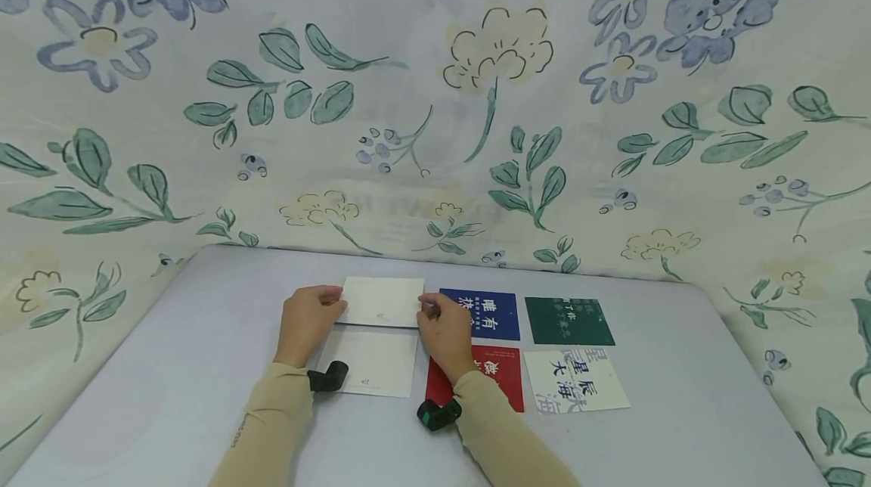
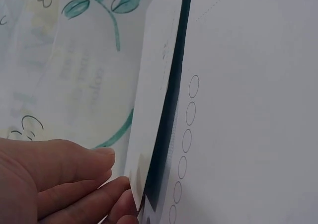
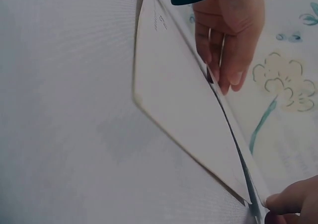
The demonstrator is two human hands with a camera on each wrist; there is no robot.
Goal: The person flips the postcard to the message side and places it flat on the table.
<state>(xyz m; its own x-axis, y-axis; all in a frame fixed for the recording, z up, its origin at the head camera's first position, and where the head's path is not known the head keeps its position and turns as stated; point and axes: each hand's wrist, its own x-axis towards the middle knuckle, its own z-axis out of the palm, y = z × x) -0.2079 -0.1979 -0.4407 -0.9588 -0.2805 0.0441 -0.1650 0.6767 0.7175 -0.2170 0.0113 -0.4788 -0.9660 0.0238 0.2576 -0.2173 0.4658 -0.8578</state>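
In the head view, a white postcard (image 1: pixel 382 299) with a small printed mark lies between both hands at the back middle of the table. My left hand (image 1: pixel 308 322) holds its left edge; in the left wrist view, the fingers (image 2: pixel 121 186) reach its lower corner. My right hand (image 1: pixel 446 336) pinches its right edge between thumb and fingers. A dark teal strip (image 2: pixel 169 105) shows along the postcard's edge. Just in front lies another white postcard (image 1: pixel 374 363), printed with a row of ovals in the left wrist view.
Right of the hands lie a blue card (image 1: pixel 505 317), a dark green card (image 1: pixel 568 323), a red card (image 1: pixel 500 373) partly under the right forearm, and a white card with blue lettering (image 1: pixel 578 383). A floral cloth (image 1: pixel 422 230) hangs behind the white table (image 1: pixel 670 343).
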